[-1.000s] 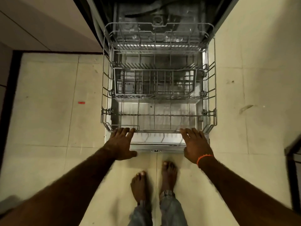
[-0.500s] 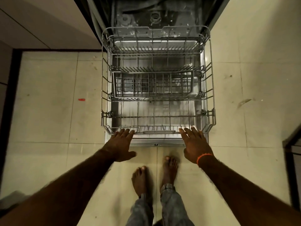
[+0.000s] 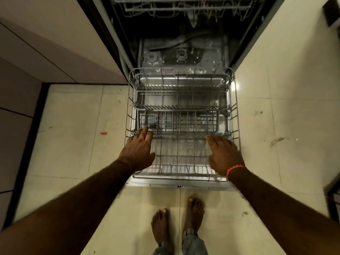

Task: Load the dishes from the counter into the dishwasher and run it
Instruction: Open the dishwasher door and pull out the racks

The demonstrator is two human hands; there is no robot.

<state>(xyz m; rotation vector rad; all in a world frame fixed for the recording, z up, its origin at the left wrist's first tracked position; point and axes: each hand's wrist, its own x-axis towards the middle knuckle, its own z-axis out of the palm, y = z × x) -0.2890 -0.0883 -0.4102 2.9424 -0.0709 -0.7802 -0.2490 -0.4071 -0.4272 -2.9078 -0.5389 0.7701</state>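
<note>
The dishwasher stands open, its door folded down flat in front of my feet. The grey wire lower rack is pulled out over the door and holds no dishes. My left hand hovers over the rack's front left part with fingers straight. My right hand, with an orange band at the wrist, hovers over the front right part, fingers straight as well. Neither hand holds anything. The upper rack shows at the top of the view, still inside the machine.
Pale cabinet fronts run along the left of the dishwasher. Tiled floor lies on both sides, with a small red scrap on the left. A dark object edge stands at the far right. My bare feet are just before the door.
The rack has slid further out over the door. Both hands have left its front rim and moved forward above the rack. The view has tilted up, showing the tub and upper rack.
</note>
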